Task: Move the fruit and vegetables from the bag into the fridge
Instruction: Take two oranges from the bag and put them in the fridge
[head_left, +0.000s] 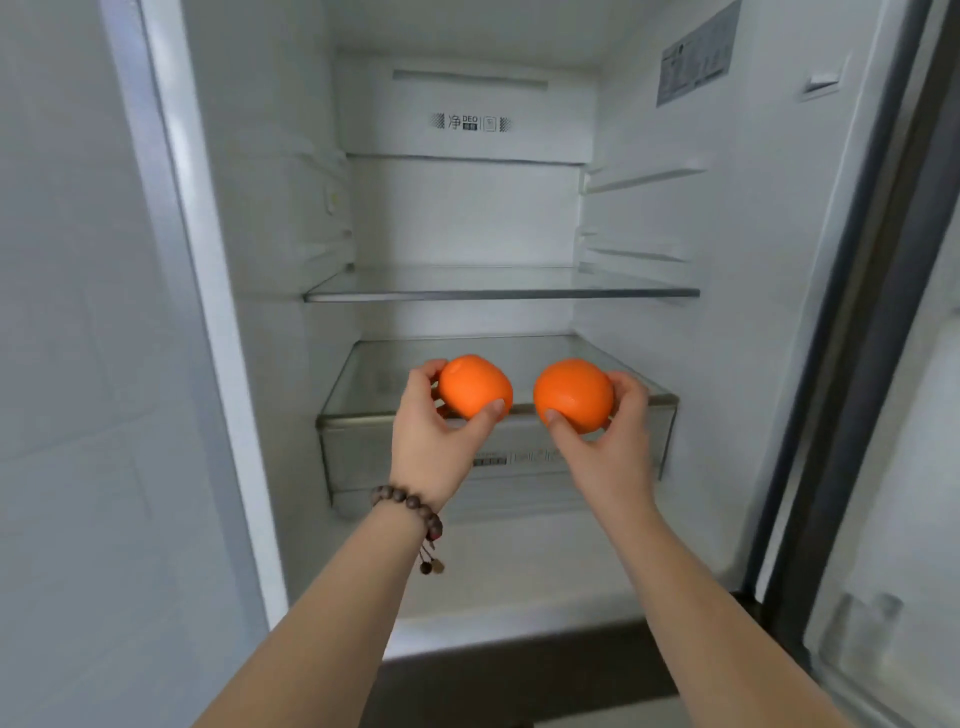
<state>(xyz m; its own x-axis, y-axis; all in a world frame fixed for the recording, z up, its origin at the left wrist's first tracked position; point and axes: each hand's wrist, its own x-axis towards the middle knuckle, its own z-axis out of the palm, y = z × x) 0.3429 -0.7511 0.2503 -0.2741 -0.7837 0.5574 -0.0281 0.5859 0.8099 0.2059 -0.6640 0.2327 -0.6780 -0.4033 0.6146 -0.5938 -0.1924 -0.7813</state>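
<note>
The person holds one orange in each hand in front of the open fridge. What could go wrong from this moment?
1. Each orange, left and right, is held only by the thumb and fingers of the left hand and the right hand, so one might slip and fall.
2. An orange set on the smooth glass shelf above the drawer may roll off its front edge.
3. With both hands full, neither is free to catch a rolling fruit.

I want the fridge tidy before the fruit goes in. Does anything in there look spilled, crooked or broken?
Nothing stands out. The upper glass shelf sits level and bare, and the drawer below is closed and looks intact. The left hand and right hand each hold an undamaged orange.
</note>
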